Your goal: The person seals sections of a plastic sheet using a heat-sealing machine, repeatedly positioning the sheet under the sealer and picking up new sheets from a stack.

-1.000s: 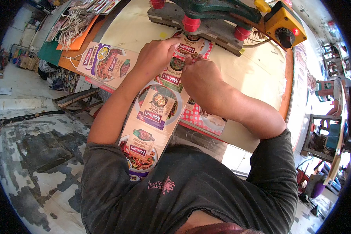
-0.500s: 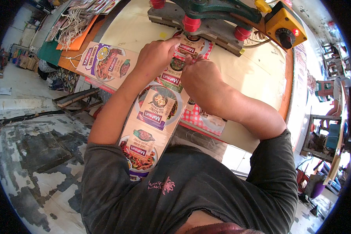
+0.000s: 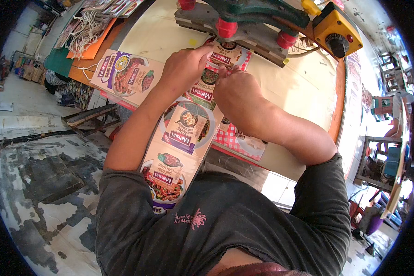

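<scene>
A long printed strip (image 3: pixel 185 133) with pictures of food dishes runs from under the edge of a green and grey press (image 3: pixel 250 34) down toward my lap. At its far end, my left hand (image 3: pixel 186 66) is closed, the thumb and forefinger pinching the strip's left edge just before the press. My right hand (image 3: pixel 239 94) is curled over the strip's right side, its fingertips pressed together on the printed surface. Most of its fingers are hidden beneath the hand. Under my right forearm lies a red-checked printed sheet (image 3: pixel 234 140).
Another printed sheet (image 3: pixel 124 76) lies at the table's left edge. Red cylindrical pads (image 3: pixel 226 28) sit on the press bar. A yellow control box (image 3: pixel 338 32) with a black knob stands at the far right. White cords (image 3: pixel 85 30) and orange card rest at the far left.
The red light on the yellow control box was lit and is now dark. Both hands and the strip stay almost in place.
</scene>
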`<action>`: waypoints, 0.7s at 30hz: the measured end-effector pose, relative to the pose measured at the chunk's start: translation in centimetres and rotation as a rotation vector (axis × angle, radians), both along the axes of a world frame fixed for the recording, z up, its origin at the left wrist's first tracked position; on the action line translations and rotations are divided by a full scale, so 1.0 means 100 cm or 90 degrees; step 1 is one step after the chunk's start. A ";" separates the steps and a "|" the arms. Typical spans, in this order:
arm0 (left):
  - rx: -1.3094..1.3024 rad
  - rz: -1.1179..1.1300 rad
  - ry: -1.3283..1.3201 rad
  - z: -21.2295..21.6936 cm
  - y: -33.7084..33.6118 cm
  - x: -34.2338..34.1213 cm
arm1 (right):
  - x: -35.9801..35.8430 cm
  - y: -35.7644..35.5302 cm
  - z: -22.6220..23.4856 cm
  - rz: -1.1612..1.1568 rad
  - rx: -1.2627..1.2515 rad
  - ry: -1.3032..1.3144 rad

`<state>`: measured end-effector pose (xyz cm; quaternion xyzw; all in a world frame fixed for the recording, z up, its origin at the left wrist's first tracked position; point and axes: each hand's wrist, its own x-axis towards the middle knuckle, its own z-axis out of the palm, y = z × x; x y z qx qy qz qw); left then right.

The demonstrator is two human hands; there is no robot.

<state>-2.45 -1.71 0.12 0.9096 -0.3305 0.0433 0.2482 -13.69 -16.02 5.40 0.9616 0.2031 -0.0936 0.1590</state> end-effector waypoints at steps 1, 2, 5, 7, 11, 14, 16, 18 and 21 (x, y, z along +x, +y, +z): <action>0.000 0.000 -0.001 0.000 -0.001 0.000 | 0.001 0.000 0.001 -0.004 0.003 0.010; -0.004 0.001 -0.001 0.000 -0.001 0.000 | 0.001 0.000 0.001 -0.007 0.007 0.021; -0.019 0.006 -0.003 -0.002 0.000 -0.001 | 0.002 -0.002 -0.002 0.015 -0.004 0.007; -0.031 0.009 -0.002 -0.004 0.001 -0.001 | 0.002 -0.005 0.000 0.032 0.001 -0.003; -0.062 0.016 -0.001 -0.005 0.000 -0.001 | 0.003 -0.012 0.007 0.041 0.042 0.011; -0.082 0.012 -0.004 -0.003 0.000 -0.001 | 0.002 -0.016 0.005 0.046 0.070 -0.018; -0.085 0.019 0.028 -0.001 0.000 -0.001 | 0.002 -0.019 0.006 0.049 0.099 -0.014; -0.114 0.020 0.097 -0.002 0.003 0.001 | 0.005 -0.023 0.011 0.052 0.138 0.027; -0.172 0.031 0.236 0.012 0.003 -0.005 | 0.005 -0.032 0.027 0.058 0.160 0.068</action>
